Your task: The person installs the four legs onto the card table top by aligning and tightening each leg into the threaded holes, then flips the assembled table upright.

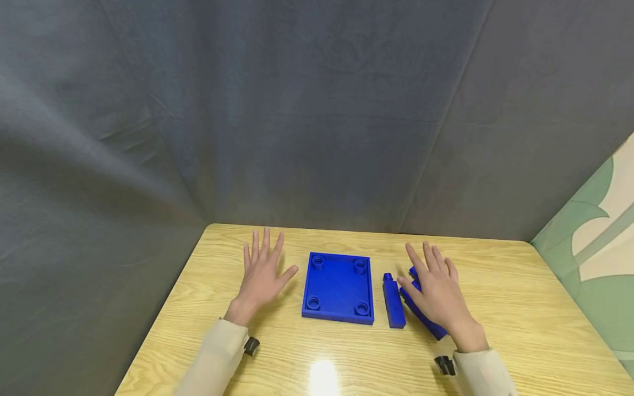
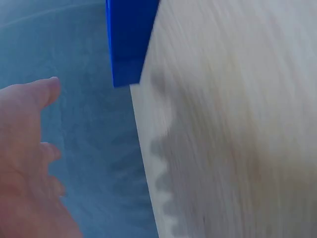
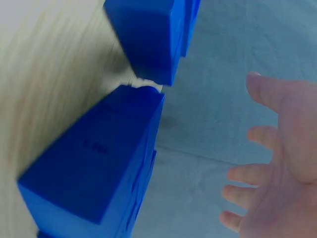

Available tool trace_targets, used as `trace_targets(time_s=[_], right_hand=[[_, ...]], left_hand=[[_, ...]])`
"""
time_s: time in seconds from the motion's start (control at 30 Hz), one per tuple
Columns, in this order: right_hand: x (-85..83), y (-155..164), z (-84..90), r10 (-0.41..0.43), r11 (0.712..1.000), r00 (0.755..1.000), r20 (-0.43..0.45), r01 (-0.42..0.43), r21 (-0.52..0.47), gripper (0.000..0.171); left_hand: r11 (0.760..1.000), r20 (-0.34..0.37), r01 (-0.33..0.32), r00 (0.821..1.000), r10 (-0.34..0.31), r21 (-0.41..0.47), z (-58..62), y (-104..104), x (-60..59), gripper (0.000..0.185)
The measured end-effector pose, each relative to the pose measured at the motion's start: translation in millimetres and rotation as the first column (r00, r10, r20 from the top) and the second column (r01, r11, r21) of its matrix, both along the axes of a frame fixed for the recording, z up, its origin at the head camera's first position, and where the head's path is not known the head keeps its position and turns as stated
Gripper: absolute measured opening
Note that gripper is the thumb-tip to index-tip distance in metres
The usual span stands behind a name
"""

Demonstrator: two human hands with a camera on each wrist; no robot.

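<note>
Left hand (image 1: 262, 275) lies flat, fingers spread, on the light wooden worktop (image 1: 520, 308) just left of the square blue plastic base plate w/ four corner sockets (image 1: 338, 287), holding nothing. Right hand (image 1: 436, 294), fingers straight, hovers over or rests on the blue plastic leg blocks (image 1: 393, 302) just right of the plate, toward the worktop's mid-front. All sockets look empty, so assembly seems not yet begun; every leg is left to fit.
</note>
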State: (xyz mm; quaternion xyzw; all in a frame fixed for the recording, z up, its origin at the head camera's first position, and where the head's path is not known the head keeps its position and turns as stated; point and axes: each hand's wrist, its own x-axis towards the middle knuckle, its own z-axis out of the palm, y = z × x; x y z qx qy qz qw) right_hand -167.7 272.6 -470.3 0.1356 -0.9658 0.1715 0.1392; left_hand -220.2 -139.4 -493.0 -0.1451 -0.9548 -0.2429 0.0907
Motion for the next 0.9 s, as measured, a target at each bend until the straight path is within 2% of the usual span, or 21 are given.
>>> trace_targets(time_s=[0.27,0.5,0.6,0.7,0.77,0.9], right_hand=[[17.9,-15,-3.6,-0.017,0.992,0.992,-0.127,0.000,-0.129,0.071],[29.0,-31,-7.2,-0.063,0.955,0.987,-0.148,0.016,-0.297,0.061],[32.2,-34,-10.2,-0.075,0.942,0.984,-0.163,0.017,-0.335,0.058],[35.1,-38,-13.9,-0.085,0.935,0.981,-0.172,0.019,-0.354,0.055],[37.2,-39,-16.8,-0.090,0.931,0.982,-0.168,0.023,-0.364,0.053],[41.6,-42,-23.6,-0.111,0.922,0.983,-0.148,0.046,-0.385,0.052]], left_hand=[[0.994,0.065,0.029,0.997,-0.036,0.105,-6.8,14,22.4,0.095],[0.975,0.119,0.066,0.989,-0.093,0.213,-13.2,24,36.6,0.091],[0.947,0.143,0.081,0.981,-0.131,0.312,-19.1,29,39.5,0.093],[0.898,0.195,0.070,0.966,-0.170,0.434,-26.5,32,41.2,0.098],[0.869,0.251,0.041,0.950,-0.188,0.494,-31.1,34,41.9,0.102],[0.845,0.313,-0.008,0.931,-0.189,0.534,-36.6,38,43.0,0.106]])
